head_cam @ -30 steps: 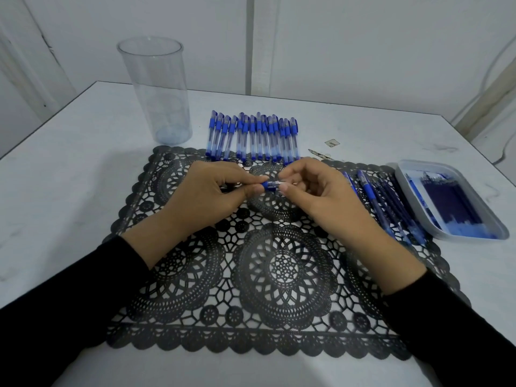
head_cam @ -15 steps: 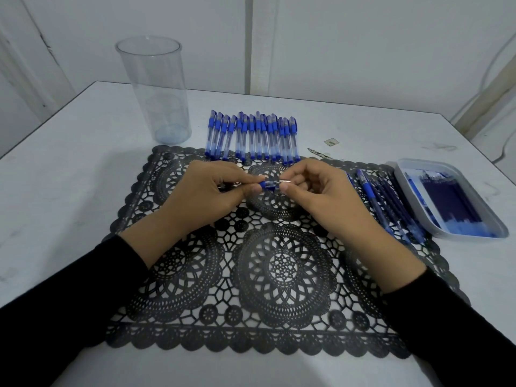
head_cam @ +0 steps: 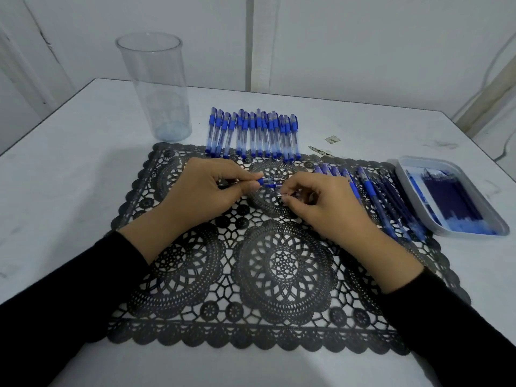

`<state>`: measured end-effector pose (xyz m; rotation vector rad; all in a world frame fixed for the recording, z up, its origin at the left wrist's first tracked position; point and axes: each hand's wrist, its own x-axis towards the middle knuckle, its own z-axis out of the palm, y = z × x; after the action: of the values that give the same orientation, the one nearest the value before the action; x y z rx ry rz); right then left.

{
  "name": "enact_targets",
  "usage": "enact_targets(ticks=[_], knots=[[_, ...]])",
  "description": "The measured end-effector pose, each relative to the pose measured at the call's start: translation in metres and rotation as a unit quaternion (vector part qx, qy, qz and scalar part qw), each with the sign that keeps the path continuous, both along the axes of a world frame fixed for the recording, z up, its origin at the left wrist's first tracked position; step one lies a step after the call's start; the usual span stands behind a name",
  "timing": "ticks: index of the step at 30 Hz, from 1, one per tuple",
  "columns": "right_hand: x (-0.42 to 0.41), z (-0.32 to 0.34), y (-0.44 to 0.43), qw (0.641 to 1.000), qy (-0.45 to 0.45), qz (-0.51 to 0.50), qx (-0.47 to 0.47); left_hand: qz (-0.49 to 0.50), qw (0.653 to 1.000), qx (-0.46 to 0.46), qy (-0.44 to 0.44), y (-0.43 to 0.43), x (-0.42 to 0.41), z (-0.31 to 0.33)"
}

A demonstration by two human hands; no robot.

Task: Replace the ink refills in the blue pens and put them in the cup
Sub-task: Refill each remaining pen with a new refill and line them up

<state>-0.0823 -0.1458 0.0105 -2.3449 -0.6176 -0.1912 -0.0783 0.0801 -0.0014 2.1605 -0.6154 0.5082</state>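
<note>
My left hand (head_cam: 206, 191) pinches a blue pen (head_cam: 268, 182) above the black lace mat (head_cam: 279, 263). Most of the barrel is hidden in my fist. My right hand (head_cam: 321, 205) grips a small metal-tipped piece (head_cam: 283, 194) just below and right of the pen's open end, a little apart from it. A row of several capped blue pens (head_cam: 252, 134) lies at the mat's far edge. More blue pens and loose parts (head_cam: 374, 196) lie on the mat's right side. A tall clear cup (head_cam: 156, 88) stands at the far left with no pens in it.
A grey tray (head_cam: 402, 174) with dark blue refills sits at the right edge of the white table. A small paper scrap (head_cam: 332, 139) and a thin metal piece (head_cam: 319, 150) lie beyond the mat. Walls stand close behind the table.
My right hand has drawn down and to the right, pulling the tip piece away from the pen held in my left hand. My left hand has stayed in place.
</note>
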Motion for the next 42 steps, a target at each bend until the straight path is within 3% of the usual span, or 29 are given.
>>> enact_targets(ticks=[14, 20, 23, 33, 42], knots=[[0.006, -0.002, -0.007, 0.999, -0.026, -0.028, -0.030, -0.009, 1.000, 0.001, 0.021, -0.002, -0.001, -0.001], [0.006, 0.002, -0.010, 0.995, 0.024, -0.046, 0.085, -0.008, 1.000, -0.006, 0.018, -0.002, 0.000, -0.001], [0.002, 0.007, -0.004, 0.984, 0.076, -0.003, 0.159, -0.009, 1.000, -0.013, 0.004, -0.005, -0.001, 0.000], [0.002, 0.005, 0.000, 0.973, 0.097, -0.024, 0.206, -0.015, 1.000, -0.019, -0.001, -0.003, -0.001, 0.000], [0.009, 0.018, -0.025, 0.937, 0.161, -0.040, 0.309, -0.001, 0.999, -0.033, -0.022, 0.004, 0.003, 0.002]])
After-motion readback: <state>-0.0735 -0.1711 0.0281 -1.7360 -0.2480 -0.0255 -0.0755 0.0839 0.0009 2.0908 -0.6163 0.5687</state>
